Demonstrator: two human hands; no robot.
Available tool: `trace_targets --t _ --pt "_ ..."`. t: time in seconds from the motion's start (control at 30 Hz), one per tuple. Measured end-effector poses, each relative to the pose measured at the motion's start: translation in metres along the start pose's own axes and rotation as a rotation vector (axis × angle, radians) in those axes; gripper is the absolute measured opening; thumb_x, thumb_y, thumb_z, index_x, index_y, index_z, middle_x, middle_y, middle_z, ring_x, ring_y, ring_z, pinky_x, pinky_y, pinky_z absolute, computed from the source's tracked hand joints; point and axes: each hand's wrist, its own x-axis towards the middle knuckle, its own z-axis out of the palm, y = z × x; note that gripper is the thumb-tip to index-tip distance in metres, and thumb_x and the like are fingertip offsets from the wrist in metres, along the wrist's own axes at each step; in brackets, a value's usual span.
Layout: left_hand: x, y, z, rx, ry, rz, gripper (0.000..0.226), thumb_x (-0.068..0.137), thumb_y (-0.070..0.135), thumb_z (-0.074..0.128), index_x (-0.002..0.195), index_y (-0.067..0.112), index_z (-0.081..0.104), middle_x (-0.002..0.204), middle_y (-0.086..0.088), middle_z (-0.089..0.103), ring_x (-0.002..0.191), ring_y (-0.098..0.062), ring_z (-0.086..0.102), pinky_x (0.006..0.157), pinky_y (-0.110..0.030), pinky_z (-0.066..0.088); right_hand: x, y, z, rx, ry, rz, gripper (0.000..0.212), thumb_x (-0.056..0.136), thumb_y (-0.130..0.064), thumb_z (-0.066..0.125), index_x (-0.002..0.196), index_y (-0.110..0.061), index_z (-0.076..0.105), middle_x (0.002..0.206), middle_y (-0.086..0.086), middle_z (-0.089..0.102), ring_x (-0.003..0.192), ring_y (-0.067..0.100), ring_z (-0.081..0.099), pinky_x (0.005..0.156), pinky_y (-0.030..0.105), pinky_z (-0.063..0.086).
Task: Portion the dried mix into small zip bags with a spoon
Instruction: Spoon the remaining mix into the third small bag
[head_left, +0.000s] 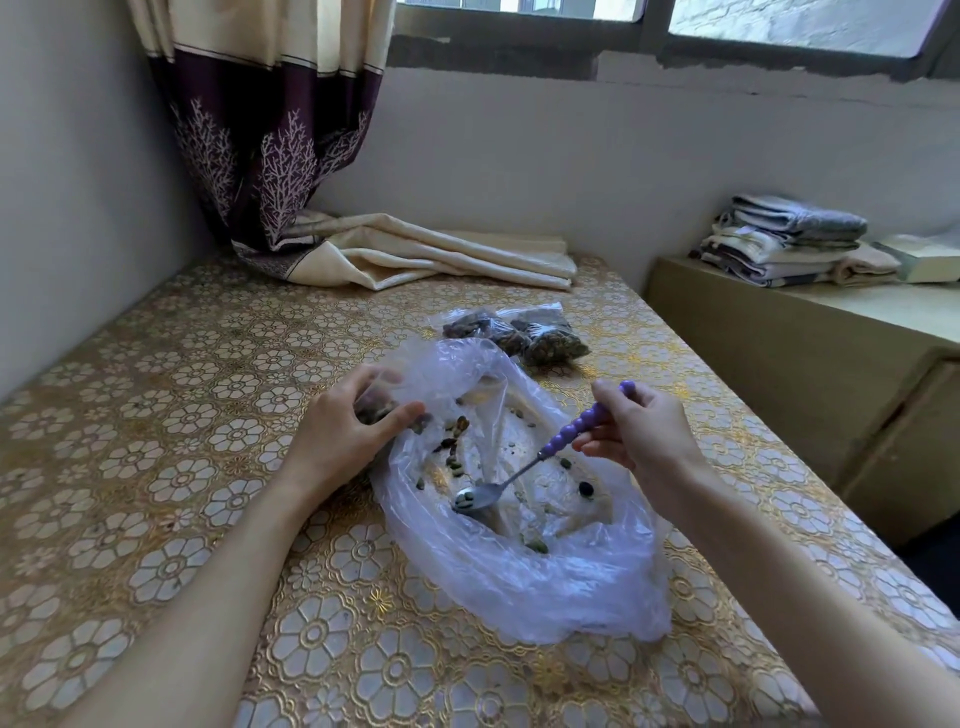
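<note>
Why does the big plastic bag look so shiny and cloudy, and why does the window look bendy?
Head view: daylight from the window glares off the crinkled big plastic bag, hazing the dried mix inside; the wide lens bows the window frame and table edges; the spoon stays fairly sharp, and the filled small bags behind look softer.

— Where's the big bag?
— Mid-worktop, spoon inside it; left hand at its left edge, right hand at its right.
— And the filled zip bags?
— Just behind it. The curtain lies farther back, folded laundry off right.
</note>
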Motion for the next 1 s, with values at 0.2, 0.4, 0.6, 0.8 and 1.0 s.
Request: trace_targets --t 0.2,0.4,0.6,0.8,1.0 --pt "0.0 0.0 0.0 0.023 0.002 0.005 0.048 0.065 0.059 0.061 0.102 0.027 0.059 0.095 0.003 0.066 0.085 -0.012 0.063 0.075 -0.028 0.051 0.007 -0.001 0.013 0.098 -0.011 0.111 0.029 0.093 -0.008 0.055 0.07 0.008 0.058 0.058 0.019 0.067 0.055 0.024 0.069 0.051 0.021 0.056" --pt "0.0 0.0 -0.001 0.013 0.001 0.009 0.053 0.065 0.06 0.06 0.103 0.024 0.06 0.096 0.001 0.067 0.086 -0.016 0.064 0.077 -0.033 0.053 0.017 0.003 0.011 0.18 0.1 0.16 0.026 0.091 -0.01 0.059 0.077 0.012 0.061 0.061 0.021 0.067 0.057 0.025 0.07 0.048 0.02 0.055" --pt "0.001 0.0 -0.001 0.022 0.004 0.018 0.052 0.065 0.06 0.061 0.103 0.025 0.06 0.096 0.0 0.067 0.085 -0.016 0.064 0.077 -0.034 0.053 0.025 0.005 0.012 0.231 0.194 0.136 0.026 0.09 -0.01 0.061 0.072 0.008 0.06 0.055 0.016 0.066 0.052 0.022 0.069 0.057 0.025 0.059" --pt "0.0 0.001 0.0 0.023 0.013 0.021 0.046 0.066 0.059 0.061 0.099 0.028 0.058 0.09 0.005 0.065 0.082 -0.013 0.063 0.072 -0.029 0.051 0.03 0.007 0.016 0.271 0.211 0.104 0.025 0.09 -0.011 0.06 0.071 0.005 0.059 0.05 0.01 0.065 0.052 0.02 0.068 0.058 0.024 0.059" --pt "0.0 0.0 0.0 0.009 0.009 0.017 0.046 0.067 0.055 0.063 0.1 0.025 0.059 0.092 0.001 0.067 0.084 -0.015 0.064 0.075 -0.032 0.052 0.029 0.009 0.013 0.257 0.189 0.058 0.025 0.091 -0.01 0.058 0.07 0.004 0.058 0.051 0.01 0.065 0.051 0.019 0.067 0.058 0.023 0.058"
